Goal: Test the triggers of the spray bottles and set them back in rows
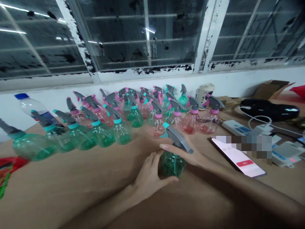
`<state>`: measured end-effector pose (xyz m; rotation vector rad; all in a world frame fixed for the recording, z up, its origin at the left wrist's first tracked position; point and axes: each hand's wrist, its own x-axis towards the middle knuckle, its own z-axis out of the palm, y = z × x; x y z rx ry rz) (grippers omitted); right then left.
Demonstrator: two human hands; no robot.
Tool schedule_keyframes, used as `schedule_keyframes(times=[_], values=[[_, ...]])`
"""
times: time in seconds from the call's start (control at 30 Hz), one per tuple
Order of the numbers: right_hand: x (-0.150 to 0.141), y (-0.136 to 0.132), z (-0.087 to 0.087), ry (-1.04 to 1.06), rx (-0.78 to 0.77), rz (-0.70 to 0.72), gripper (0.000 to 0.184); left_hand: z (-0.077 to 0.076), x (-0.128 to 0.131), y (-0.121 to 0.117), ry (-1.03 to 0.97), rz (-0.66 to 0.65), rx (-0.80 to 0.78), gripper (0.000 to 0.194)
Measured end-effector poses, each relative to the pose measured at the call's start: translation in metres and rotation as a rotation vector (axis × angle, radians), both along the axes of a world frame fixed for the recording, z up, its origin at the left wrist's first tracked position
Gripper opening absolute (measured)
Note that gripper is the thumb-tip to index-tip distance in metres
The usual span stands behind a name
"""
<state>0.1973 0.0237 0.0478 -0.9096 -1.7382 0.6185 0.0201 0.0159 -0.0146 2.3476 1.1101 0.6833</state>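
— Low centre of the frame?
— Green spray bottle (172,162) upright on the brown table (71,184), gripped from both sides.
— Left hand (149,178)?
— Cupped round the bottle's left flank, thumb stretched along the base, fingers curled behind the green belly.
— Right hand (188,154)?
— Closed round the neck just under the grey trigger head (178,138), fingertips (164,147) pointing toward frame left; forearm running off to the lower right corner.
— Behind it?
— Rows of finished spray bottles (124,117) across the middle of the frame: green ones with teal collars toward the left, pink ones with pink collars toward centre and right, all standing close together, well apart from the held one.
— Upper left?
— Clear water bottle with a blue cap (30,106), leaning behind the green row.
— Right side?
— Phone (238,157) lying flat just beside the right forearm, screen lit white with a red bar. Beyond it a white power strip (238,128) with cables, and a black device (269,109). Cardboard box (271,87) against the wall near the upper right.
— Far lower left edge?
— Red and green wrapper (7,171), partly cut off.
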Motion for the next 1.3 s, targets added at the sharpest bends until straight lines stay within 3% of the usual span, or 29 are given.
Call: schedule_keyframes(times=[0.2, 0.33, 0.57, 0.97, 1.3], values=[[-0.008, 0.011, -0.001, -0.022, 0.117, -0.033, 0.01, -0.007, -0.003, 0.005, -0.006, -0.003, 0.038, 0.085], [-0.008, 0.013, 0.001, -0.064, 0.158, -0.039, 0.01, -0.008, -0.004, 0.003, -0.003, 0.012, 0.045, 0.085], [-0.005, 0.012, 0.003, -0.059, 0.126, -0.008, 0.006, -0.01, -0.004, 0.003, -0.002, 0.005, 0.086, 0.085], [-0.004, 0.014, -0.004, -0.03, 0.068, 0.0, 0.019, -0.005, -0.003, 0.001, 0.01, 0.024, 0.052, 0.083], [-0.005, 0.016, -0.003, -0.028, 0.085, 0.012, 0.008, -0.007, -0.004, 0.001, 0.008, 0.012, 0.046, 0.083]])
